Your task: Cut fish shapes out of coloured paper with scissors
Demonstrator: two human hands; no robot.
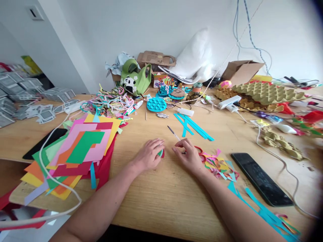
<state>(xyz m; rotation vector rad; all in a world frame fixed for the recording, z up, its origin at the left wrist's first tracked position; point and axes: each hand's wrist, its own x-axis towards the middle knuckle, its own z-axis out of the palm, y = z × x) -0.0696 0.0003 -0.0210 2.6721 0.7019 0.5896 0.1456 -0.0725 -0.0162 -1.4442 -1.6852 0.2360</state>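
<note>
My left hand rests low over the table, its fingers bent together over a small green and red paper piece. Only the edge of that piece shows past the fingertips. To the right, my right hand has curled fingers, thumb close to the index finger; what they hold is hidden. Red-handled scissors lie right beside and partly behind this hand. A pen points away from me just beyond its fingertips. Colourful paper scraps are heaped by its wrist.
Stacked coloured paper is on the left, crossed by a white cable. Blue strips and a blue scalloped disc lie ahead. On the right are a black phone and egg cartons. Pipe cleaners are piled back left.
</note>
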